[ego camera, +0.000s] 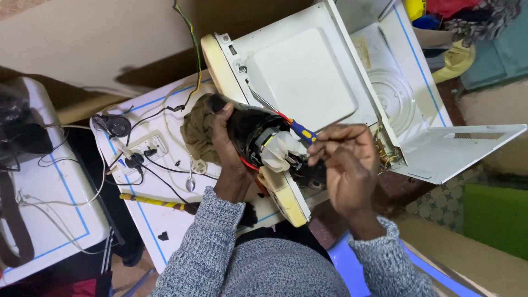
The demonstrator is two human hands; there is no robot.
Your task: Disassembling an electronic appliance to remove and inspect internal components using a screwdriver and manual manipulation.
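Left hand (225, 140) grip wrapped round black motor (256, 135). Right hand (346, 162) grip pinching blue-yellow screwdriver (300, 132) at motor's white end, over opened microwave (308, 77).

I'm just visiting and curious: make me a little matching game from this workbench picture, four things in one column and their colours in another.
Things:
1. screwdriver handle
2. rag
3. microwave casing
4. sweater sleeve

Colours:
A. white
B. grey knit
C. blue and yellow
D. olive brown

Pairs: 1-C, 2-D, 3-A, 4-B
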